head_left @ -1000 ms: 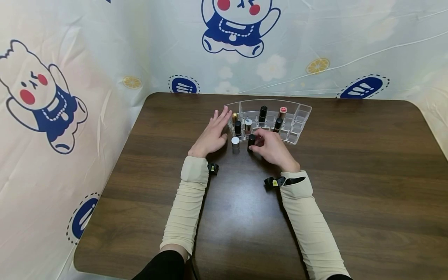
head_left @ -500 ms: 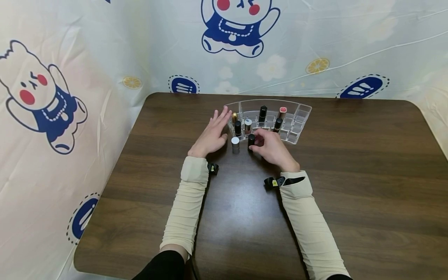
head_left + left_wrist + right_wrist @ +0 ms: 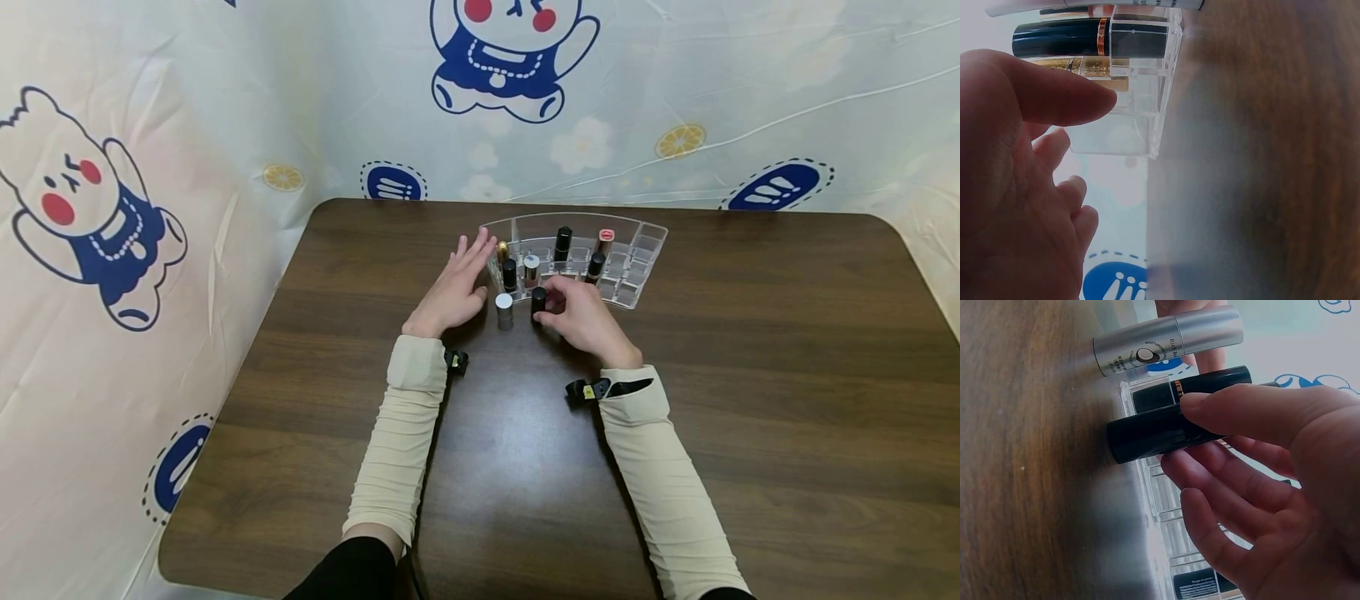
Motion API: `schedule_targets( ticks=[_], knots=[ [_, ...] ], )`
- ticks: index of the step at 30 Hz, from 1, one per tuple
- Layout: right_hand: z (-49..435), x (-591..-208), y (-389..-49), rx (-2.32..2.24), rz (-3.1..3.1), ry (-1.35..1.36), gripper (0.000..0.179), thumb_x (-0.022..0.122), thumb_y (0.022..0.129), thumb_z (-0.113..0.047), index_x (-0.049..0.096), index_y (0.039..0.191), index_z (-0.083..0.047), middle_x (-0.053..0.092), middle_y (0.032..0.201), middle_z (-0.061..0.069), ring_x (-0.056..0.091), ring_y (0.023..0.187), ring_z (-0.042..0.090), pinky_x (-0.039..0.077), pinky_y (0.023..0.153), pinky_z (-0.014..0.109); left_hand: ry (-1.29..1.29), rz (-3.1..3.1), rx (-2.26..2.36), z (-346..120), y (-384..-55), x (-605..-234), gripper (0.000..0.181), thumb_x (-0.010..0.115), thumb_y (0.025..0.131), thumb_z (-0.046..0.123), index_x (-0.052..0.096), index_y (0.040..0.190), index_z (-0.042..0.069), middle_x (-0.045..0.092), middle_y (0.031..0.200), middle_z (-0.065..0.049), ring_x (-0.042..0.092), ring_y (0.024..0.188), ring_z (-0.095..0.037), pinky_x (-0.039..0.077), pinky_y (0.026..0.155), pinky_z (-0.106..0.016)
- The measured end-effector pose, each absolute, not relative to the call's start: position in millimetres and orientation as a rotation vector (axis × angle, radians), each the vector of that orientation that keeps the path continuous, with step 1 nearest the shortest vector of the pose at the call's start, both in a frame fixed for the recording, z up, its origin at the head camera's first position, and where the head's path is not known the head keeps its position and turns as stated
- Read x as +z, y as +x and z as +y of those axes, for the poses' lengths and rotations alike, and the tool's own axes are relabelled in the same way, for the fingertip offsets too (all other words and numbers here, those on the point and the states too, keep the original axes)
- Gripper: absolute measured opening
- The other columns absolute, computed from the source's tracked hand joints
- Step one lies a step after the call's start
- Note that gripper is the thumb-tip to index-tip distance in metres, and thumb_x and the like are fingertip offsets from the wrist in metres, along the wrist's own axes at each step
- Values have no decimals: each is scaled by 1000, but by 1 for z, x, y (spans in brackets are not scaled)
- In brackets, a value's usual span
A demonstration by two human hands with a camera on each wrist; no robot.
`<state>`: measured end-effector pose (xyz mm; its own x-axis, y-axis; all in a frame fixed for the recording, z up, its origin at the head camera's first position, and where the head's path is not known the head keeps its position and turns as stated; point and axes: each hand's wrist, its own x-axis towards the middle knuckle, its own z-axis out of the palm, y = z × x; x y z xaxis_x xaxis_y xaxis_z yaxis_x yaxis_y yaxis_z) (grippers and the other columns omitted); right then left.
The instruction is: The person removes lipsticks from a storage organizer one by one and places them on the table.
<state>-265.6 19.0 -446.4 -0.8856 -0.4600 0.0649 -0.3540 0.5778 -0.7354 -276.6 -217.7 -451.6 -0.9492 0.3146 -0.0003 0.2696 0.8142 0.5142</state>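
My right hand [image 3: 585,321] pinches a black lipstick tube [image 3: 538,305] between thumb and fingers, upright at the front edge of a clear acrylic lipstick organizer [image 3: 651,250]. In the right wrist view the black lipstick's side [image 3: 1147,431] shows plain and glossy, with the thumb across its upper part. Just left of it a silver lip balm tube [image 3: 504,313] with a coconut picture stands on the table. My left hand [image 3: 453,292] lies with fingers extended at the organizer's left end. In the left wrist view its thumb [image 3: 1079,100] is in front of a gold-coloured tube.
Several tubes stand in the organizer's slots: a tall black one [image 3: 563,243], a pink-topped one [image 3: 605,241], a white-topped one [image 3: 532,268], and a black one with a gold band [image 3: 1060,37]. The brown wooden table [image 3: 750,400] meets a printed curtain [image 3: 480,150] behind it.
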Motion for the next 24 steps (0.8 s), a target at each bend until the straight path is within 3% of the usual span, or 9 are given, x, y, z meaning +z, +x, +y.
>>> schedule_targets(
  ticks=[10, 24],
  knots=[
    [24, -439, -266, -1283, 2600, -671, 33, 73, 83, -7, 63, 114, 0, 69, 104, 17, 68, 94, 28, 54, 85, 41, 468, 2908, 815, -218, -277, -452, 78, 47, 92, 6, 8, 157, 22, -6, 164, 5, -13, 150, -24, 2, 123, -48],
    [42, -422, -265, -1377, 2709, -656, 17, 63, 92, -12, 67, 104, -2, 70, 99, 12, 63, 86, 23, 50, 78, 34, 481, 2911, 813, -218, -277, -453, 77, 47, 93, 8, 7, 157, 22, -5, 165, 2, -13, 150, -24, 3, 123, -50]
  ],
)
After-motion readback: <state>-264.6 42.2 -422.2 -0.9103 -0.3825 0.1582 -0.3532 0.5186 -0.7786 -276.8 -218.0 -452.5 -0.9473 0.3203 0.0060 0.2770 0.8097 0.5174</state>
